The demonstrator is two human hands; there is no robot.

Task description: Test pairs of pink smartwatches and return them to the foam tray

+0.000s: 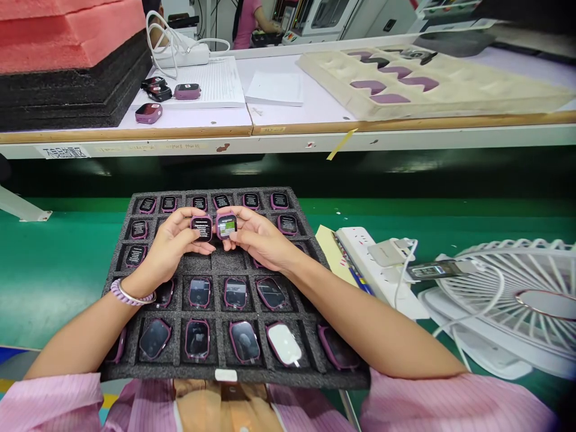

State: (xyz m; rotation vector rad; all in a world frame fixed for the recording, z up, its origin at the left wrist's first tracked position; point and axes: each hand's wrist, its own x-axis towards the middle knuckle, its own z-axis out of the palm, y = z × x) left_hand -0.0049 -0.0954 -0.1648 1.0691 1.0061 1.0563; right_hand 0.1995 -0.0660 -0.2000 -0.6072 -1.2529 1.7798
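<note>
My left hand [182, 235] pinches a purple-framed smartwatch body [202, 228] whose dark screen shows lines of white text. Close beside it, my right hand [252, 233] grips a second purple watch body [226, 227], its screen lit with a green and white picture. Both are held above a black foam tray [216, 377] divided into square compartments. Several more purple watch bodies lie in the compartments, such as a dark-screened one [197, 338] near the front and one with a white face [284, 344]. My hands and forearms hide some compartments.
A white power strip [380, 270] with plugs and a white fan [517, 300] stand to the right of the tray. On the shelf ahead sit stacked red and black foam [67, 54], loose watches [148, 113], papers [274, 89] and a cream tray [450, 90]. A person in pink [252, 24] is beyond.
</note>
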